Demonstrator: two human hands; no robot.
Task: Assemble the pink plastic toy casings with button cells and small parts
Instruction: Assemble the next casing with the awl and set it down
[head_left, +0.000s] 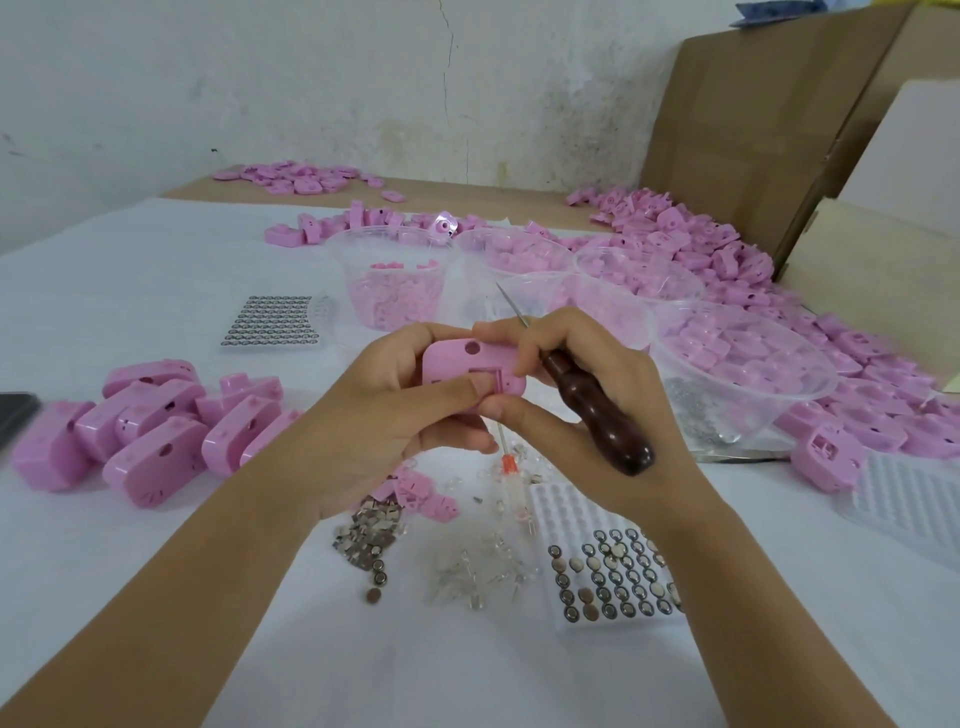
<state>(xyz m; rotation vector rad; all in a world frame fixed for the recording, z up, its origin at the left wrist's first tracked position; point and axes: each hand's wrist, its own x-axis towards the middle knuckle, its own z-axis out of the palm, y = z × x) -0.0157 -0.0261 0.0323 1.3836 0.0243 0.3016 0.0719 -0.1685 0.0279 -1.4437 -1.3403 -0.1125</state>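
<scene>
Two hands meet above a white table (156, 597), holding one pink casing (457, 364) between them. The left hand (379, 410) grips the casing, its fingers curled round the far edge and underside and its thumb pressed flat on the face beside a square recess. The right hand (618, 374) curls round a tool (597, 415) with a dark wooden handle and a thin metal shaft pointing away. Its thumb and forefinger tips pinch the casing's right end. A heap of casings (150, 431) lies to the left. Nearer the viewer sit a tray of button cells (613, 577), metal pieces (371, 530) and clear parts (483, 571). Bowls (395, 291) of pink parts stand behind.
</scene>
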